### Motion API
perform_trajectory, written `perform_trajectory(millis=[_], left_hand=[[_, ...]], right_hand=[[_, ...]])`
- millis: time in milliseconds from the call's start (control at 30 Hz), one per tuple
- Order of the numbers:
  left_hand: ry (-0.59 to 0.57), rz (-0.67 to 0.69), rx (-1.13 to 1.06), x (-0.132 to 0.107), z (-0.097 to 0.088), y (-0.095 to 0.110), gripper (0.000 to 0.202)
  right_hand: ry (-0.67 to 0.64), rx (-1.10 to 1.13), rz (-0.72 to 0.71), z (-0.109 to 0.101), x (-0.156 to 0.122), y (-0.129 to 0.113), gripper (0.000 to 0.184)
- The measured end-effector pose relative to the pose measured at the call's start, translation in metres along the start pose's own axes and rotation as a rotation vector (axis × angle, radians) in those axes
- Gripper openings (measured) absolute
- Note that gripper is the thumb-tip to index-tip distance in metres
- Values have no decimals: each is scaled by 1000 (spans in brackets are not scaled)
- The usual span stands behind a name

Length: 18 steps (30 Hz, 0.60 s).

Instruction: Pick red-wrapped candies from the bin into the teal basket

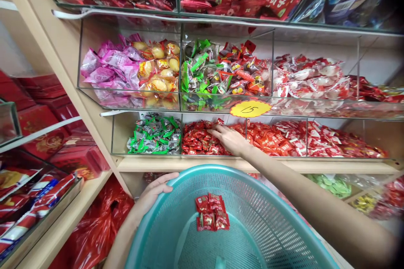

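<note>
Shelves (176,164) of sweets fill the shop. At 12 o'clock the right hand (229,138) lies open on red sweets (198,138); the left hand (154,191) curls its fingers round the basket (252,214) rim at 9 o'clock, holding it level.

One teal basket (259,235) holds what look like five small red packets (212,217), though they overlap, so the count may be off by one. Two hands show: one left hand (154,191) and one right hand (229,138). One yellow price tag (250,109) sits on the shelving. Three tiers of clear bins rise above the basket. The middle tier (221,105) shows four compartments, the first holding two kinds of sweets, pink packets (107,65) and yellow packets (159,67). The lower tier (120,134) shows three kinds: one green-and-silver heap (154,134), one all-red heap (197,139) and one red-and-white heap (299,138).
</note>
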<state>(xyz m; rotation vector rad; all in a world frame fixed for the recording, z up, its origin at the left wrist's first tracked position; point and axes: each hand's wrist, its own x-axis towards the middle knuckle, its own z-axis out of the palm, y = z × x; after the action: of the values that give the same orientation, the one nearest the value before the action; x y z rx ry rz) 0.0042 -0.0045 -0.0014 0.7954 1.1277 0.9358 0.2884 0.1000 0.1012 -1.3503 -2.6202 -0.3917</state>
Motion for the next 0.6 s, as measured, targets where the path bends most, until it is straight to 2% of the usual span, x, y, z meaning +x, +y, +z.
perform_trajectory(millis=[67,233,400,600], left_hand=[[6,10,8,-3,1,2,45],[5,7,-14,-7,5,5,49],[-10,7,-13,-11,6,7,49],[-27,-1,-21,-17,7,13,45]], right_hand=[[21,84,53,-3,7,-6,34],[-33,356,407,-2,35,-30,12],[-63,370,502,1,51,-50,16],[-54,351,600,3,57,-57,19]])
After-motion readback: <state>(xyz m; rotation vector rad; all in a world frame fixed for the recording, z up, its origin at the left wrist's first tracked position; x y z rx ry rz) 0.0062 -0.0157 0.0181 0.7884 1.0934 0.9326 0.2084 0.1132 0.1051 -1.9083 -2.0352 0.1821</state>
